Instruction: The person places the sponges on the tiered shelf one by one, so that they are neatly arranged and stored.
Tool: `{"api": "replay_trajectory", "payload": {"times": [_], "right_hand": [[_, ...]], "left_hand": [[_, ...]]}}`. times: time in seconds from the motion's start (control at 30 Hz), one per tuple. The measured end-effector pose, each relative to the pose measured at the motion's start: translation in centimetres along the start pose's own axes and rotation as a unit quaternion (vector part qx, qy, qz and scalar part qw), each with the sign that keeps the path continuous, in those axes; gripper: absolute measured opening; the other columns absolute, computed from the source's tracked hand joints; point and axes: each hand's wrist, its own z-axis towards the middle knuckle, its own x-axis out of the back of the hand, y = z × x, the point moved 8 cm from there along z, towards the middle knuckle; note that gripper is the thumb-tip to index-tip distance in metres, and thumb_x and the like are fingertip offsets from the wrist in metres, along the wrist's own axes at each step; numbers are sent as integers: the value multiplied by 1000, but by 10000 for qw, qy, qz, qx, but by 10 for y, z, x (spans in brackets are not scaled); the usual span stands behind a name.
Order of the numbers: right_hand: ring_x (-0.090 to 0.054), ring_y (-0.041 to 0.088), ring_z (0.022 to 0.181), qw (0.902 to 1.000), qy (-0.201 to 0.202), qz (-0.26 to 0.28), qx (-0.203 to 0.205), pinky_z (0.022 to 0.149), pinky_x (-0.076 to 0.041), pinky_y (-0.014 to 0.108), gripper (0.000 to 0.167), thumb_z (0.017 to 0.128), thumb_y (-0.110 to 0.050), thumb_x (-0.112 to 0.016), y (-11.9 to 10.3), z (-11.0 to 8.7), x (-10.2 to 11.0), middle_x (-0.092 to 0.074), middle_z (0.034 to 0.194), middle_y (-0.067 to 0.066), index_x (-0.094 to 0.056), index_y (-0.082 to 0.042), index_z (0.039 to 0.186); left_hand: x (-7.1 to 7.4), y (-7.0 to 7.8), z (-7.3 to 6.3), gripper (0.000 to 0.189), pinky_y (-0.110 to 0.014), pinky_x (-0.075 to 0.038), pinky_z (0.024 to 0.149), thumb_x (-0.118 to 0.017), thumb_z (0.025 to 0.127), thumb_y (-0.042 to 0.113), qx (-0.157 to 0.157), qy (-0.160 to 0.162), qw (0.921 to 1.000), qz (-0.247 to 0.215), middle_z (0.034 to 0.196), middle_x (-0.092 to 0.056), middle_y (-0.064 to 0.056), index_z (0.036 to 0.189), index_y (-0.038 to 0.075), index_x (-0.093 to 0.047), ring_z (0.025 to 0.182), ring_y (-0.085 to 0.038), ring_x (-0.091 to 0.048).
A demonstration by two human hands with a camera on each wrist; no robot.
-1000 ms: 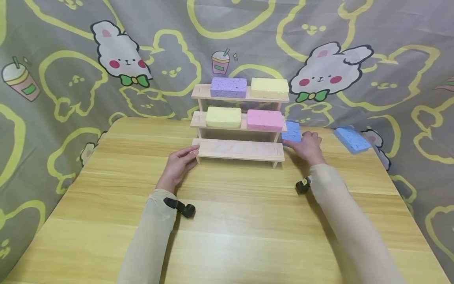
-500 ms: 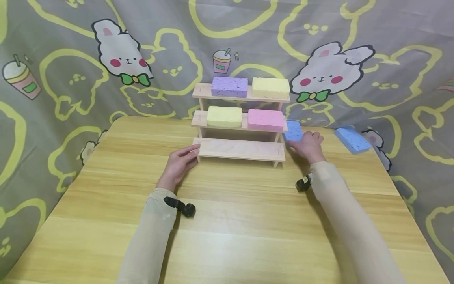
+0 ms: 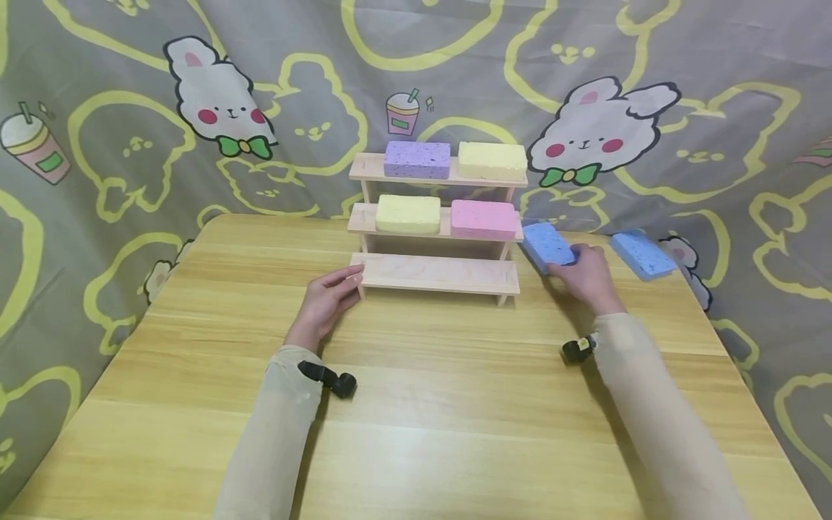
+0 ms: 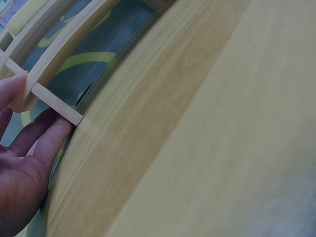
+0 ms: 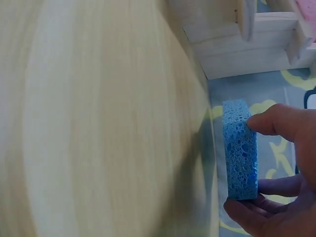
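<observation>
In the head view my right hand pinches a blue sponge just right of the wooden tiered rack. The right wrist view shows the thumb on one edge of this sponge and the fingers at its other end. My left hand holds the left end of the rack's lowest shelf, with the thumb at the shelf's edge and the fingers beside its leg. On the middle shelf sit a yellow sponge and a pink sponge. The top shelf bears a purple sponge and another yellow sponge.
A second blue sponge lies near the right back edge of the wooden table. Behind the table hangs a grey patterned curtain. Each sleeve carries a small black camera at the wrist.
My right hand has drawn the blue sponge right and toward me, away from the rack's side, turning it slightly. The left hand keeps its place on the rack.
</observation>
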Motion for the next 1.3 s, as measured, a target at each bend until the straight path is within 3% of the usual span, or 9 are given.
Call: {"api": "replay_trajectory", "payload": {"times": [0.23, 0.53, 0.73, 1.0, 1.23, 1.3], "right_hand": [[-35, 54, 127, 9992, 230, 67, 316, 109, -29, 61, 77, 91, -30, -70, 3, -11, 15, -36, 139, 40, -34, 17, 141], [-44, 50, 124, 9975, 347, 397, 476, 103, -42, 56, 77, 92, -32, -71, 10, -28, 24, -35, 142, 35, -35, 13, 144], [-42, 48, 127, 9952, 407, 580, 675, 104, -42, 52, 75, 91, -29, -73, 13, -34, 31, -36, 142, 33, -37, 12, 143], [-44, 46, 127, 9925, 214, 731, 953, 103, -42, 44, 73, 92, -27, -72, 16, -40, 33, -36, 143, 29, -38, 12, 143], [-43, 46, 129, 9920, 88, 783, 982, 104, -40, 48, 76, 92, -33, -71, 19, -46, 39, -31, 150, 27, -37, 8, 146], [-41, 45, 131, 9910, 115, 834, 1044, 105, -41, 42, 73, 92, -30, -71, 21, -48, 42, -32, 150, 26, -39, 8, 145]], "left_hand": [[-1, 1, -1, 43, -33, -51, 96, -68, 94, 7, -46, 12, 10000, -3, 141, -52, -13, 134, -4, -56, 119, -25, -58], [-1, 1, -2, 43, -33, -51, 96, -69, 93, 7, 1, -9, 10000, -7, 143, -51, -13, 133, -3, -57, 118, -24, -58], [-2, 2, -3, 45, -33, -52, 95, -68, 94, 7, -6, -5, 10000, 33, 143, -51, -13, 135, -4, -55, 117, -23, -59], [-1, 1, -2, 45, -32, -51, 96, -68, 94, 7, 14, -37, 10000, 32, 143, -51, -13, 135, -4, -55, 115, -20, -60], [-2, 2, -2, 46, -32, -50, 97, -68, 94, 7, 53, -84, 10000, -9, 144, -49, -14, 136, -4, -54, 118, -22, -58], [-2, 2, -2, 47, -32, -50, 97, -68, 94, 8, 59, -106, 9999, -23, 145, -49, -14, 136, -4, -53, 119, -23, -58]]}}
